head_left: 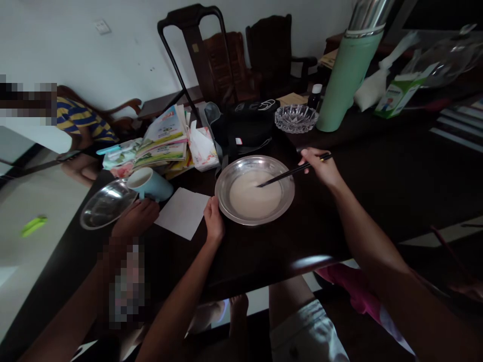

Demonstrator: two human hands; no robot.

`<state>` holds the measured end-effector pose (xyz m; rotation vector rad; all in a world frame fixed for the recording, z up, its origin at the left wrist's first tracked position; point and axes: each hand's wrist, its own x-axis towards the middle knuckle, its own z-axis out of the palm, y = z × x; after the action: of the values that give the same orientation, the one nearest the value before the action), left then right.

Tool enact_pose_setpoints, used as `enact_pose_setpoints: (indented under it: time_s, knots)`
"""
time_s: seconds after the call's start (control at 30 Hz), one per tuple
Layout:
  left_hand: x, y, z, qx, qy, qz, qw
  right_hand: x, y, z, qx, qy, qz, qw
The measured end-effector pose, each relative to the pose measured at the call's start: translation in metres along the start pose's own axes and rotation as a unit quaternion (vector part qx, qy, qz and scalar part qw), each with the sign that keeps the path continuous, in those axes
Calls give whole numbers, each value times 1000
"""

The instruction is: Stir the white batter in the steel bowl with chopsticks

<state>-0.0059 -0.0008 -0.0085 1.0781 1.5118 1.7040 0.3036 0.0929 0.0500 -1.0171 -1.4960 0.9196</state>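
A shallow metal bowl of pale, milky liquid sits on the dark table before me. My left hand is closed on the bowl's left rim, its fingers partly hidden. Between the fingers of my right hand are black chopsticks, slanting down with their tips in the liquid. Left of my left hand lies a white sheet of paper. Another person's hand is at the handle of a light blue mug, which is tilted beside a second metal bowl.
Behind the bowl are booklets, a tissue pack, a black bag and a glass ashtray. A tall green thermos stands back right, near a green box. Another person sits at far left.
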Motion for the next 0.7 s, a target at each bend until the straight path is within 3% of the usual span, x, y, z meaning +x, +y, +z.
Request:
enact_pose_setpoints:
  time_s: [0.07, 0.2, 0.27, 0.33, 0.4, 0.53, 0.57, 0.7]
  knots:
    - [0, 2, 1, 4, 3, 2, 1000, 0, 1, -1, 7, 0, 7, 1000]
    - [-1, 5, 2, 4, 9, 2, 1000, -2, -1, 2, 3, -111, 1, 994]
    - [-1, 5, 2, 5, 12, 2, 1000, 0, 0, 2, 0, -71, -4, 997]
    - [-1, 5, 2, 6, 14, 3, 1000, 1, 1, 0, 6, 9, -1, 1000]
    - [-1, 5, 2, 7, 10, 3, 1000, 1, 3, 0, 15, 32, 6, 999]
    - [0, 4, 1, 4, 12, -2, 1000, -1, 0, 7, 4, -105, 3, 995]
    - [0, 3, 2, 2, 13, -2, 1000, -1, -1, 7, 5, -105, -2, 994]
    - [0, 4, 2, -3, 4, 1, 1000, 2, 1, 1, 5, 37, -1, 999]
